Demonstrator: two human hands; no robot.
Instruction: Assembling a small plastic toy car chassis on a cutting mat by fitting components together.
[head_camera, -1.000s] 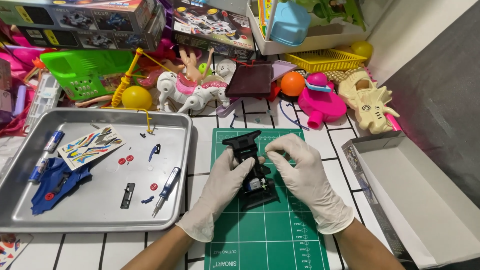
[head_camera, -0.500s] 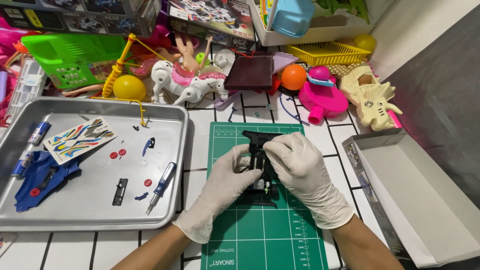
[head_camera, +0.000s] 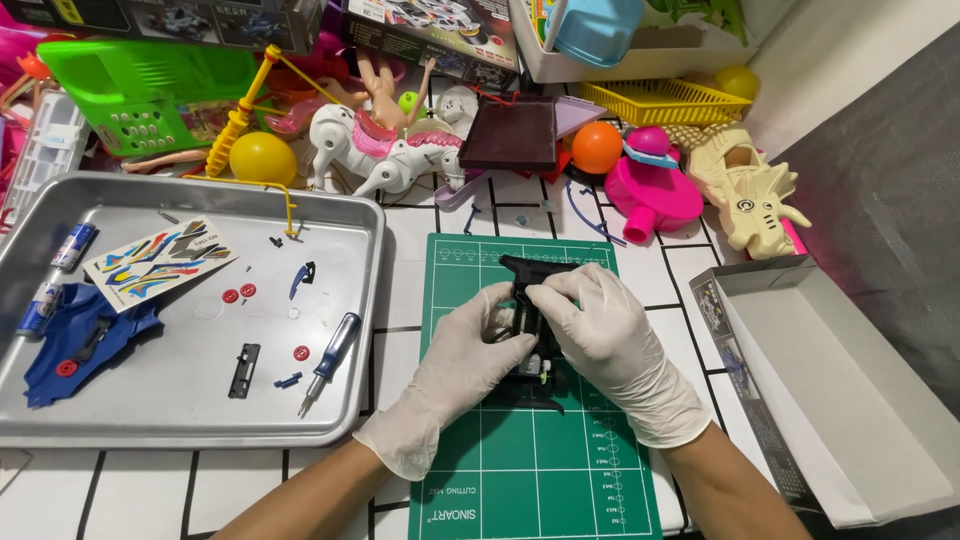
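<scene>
A black toy car chassis (head_camera: 528, 275) lies on the green cutting mat (head_camera: 520, 480). Both my hands wear white gloves and grip it. My left hand (head_camera: 462, 362) holds its left side from below. My right hand (head_camera: 600, 335) covers its right side, fingertips pressed on the top of the chassis. Much of the chassis is hidden under my fingers. To the left, a metal tray (head_camera: 200, 420) holds a blue-handled screwdriver (head_camera: 328, 360), a blue car body shell (head_camera: 75, 340), a sticker sheet (head_camera: 160, 260), small red wheels (head_camera: 240, 293) and a black strip (head_camera: 244, 370).
Toys crowd the back: a white and pink unicorn (head_camera: 375, 150), yellow ball (head_camera: 262, 157), orange ball (head_camera: 597, 147), pink toy (head_camera: 655, 190), cream dinosaur (head_camera: 750, 195), green basket (head_camera: 140, 90) and yellow basket (head_camera: 660, 100). An open white box (head_camera: 840, 380) lies at the right.
My hands and the chassis shifted slightly on the mat, and my right hand closed further over the top of the chassis. The view moved a little closer.
</scene>
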